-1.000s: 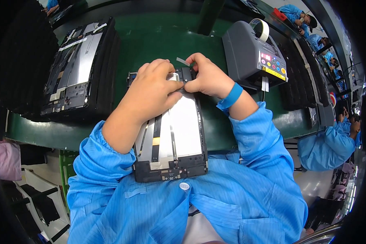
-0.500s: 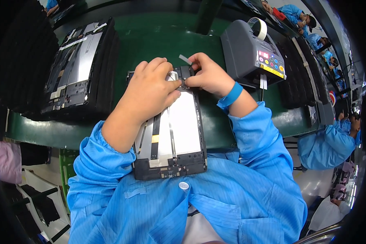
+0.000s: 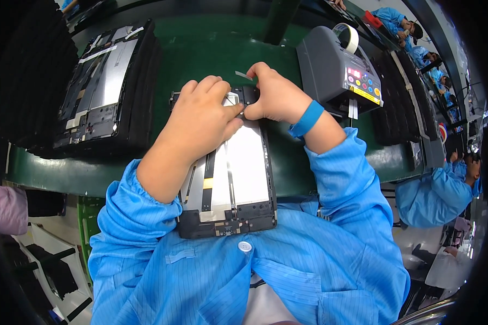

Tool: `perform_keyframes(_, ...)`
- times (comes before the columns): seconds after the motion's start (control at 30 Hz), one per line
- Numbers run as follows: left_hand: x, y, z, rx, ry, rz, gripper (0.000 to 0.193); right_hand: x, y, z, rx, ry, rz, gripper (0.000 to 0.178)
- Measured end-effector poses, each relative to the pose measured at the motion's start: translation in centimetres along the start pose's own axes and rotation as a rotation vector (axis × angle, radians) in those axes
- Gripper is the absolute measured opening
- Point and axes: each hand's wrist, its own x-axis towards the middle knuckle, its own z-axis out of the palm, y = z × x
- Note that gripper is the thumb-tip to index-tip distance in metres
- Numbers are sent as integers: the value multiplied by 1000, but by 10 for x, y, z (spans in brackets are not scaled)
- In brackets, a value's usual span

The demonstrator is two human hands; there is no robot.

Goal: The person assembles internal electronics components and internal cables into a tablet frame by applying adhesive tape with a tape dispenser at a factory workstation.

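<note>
An opened tablet [image 3: 249, 157] with a silver inner panel and black ends lies in front of me, its near end against my blue smock. My left hand [image 3: 203, 114] rests over its far left part, fingers bent, with thumb and index tip closed at the far end of the panel. What lies under those fingertips is hidden. My right hand [image 3: 279, 95] is at the far right corner, its thumb down on the tablet close to the left fingertips. A short, pale tape strip [image 3: 243, 75] sticks out from its raised index fingertip.
A grey tape dispenser [image 3: 331, 70] with a tape roll [image 3: 347, 38] stands at the right. Stacked opened tablets [image 3: 100, 81] in black trays are at the left. More black trays [image 3: 398, 103] stand beyond the dispenser. Co-workers in blue [image 3: 436, 195] sit at the far right.
My right hand's index finger has lifted slightly away with the tape strip, while its thumb stays at the tablet. The left hand has barely moved.
</note>
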Motion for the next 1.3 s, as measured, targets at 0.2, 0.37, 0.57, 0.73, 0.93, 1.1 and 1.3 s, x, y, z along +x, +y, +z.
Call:
perform_keyframes(0.2,1,0,-1,-72,10,-10,24,0,-2,-2,-32,-19,8,71)
perform_keyframes(0.37,2,-1,-2,-117,43,-2,24,3,-3,1,-10,-20,33,72)
perform_keyframes(0.57,3,-2,-2,-163,4,-15,22,7,9,1,32,-38,10,75)
perform_keyframes(0.73,3,-4,-2,-218,14,-5,26,11,13,-10,280,-223,81,73)
perform_keyframes(0.93,2,-5,1,-237,33,-15,26,14,28,-7,434,-267,100,81)
perform_keyframes(1.1,2,-4,0,-199,11,-9,25,10,22,-6,419,-252,77,72)
perform_keyframes(1.3,4,-4,0,-214,-23,-18,29,9,23,-4,367,-218,47,72)
